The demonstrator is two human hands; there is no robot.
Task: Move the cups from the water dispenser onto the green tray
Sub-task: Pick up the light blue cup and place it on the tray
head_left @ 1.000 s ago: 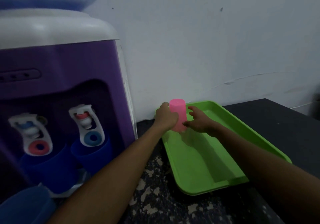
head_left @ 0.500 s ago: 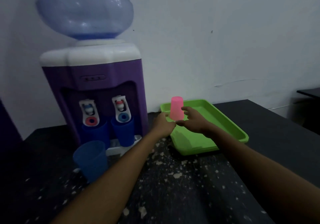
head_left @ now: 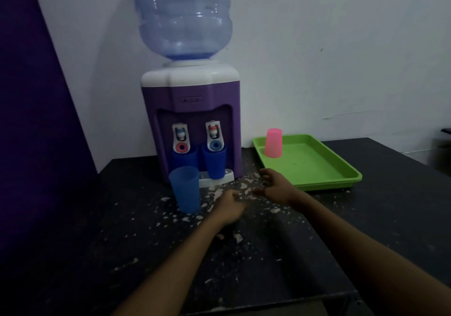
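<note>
A pink cup (head_left: 273,143) stands upside down in the far left corner of the green tray (head_left: 317,166). Two blue cups sit under the purple water dispenser's (head_left: 192,110) taps, one on the left (head_left: 183,159) and one on the right (head_left: 214,163). A third blue cup (head_left: 185,188) stands upright on the table in front of the dispenser. My left hand (head_left: 230,207) hovers over the table with fingers loosely curled and nothing in it. My right hand (head_left: 275,185) is open and empty, just left of the tray's near corner.
The dark table (head_left: 146,254) is speckled with white flecks. A large blue water bottle (head_left: 183,15) tops the dispenser. A purple surface (head_left: 31,120) rises at the left. The white wall stands close behind the tray and dispenser.
Both hands let go of the pink cup, which now stands on the tray, and drew back toward me over the table. The camera pulled back, showing the whole dispenser.
</note>
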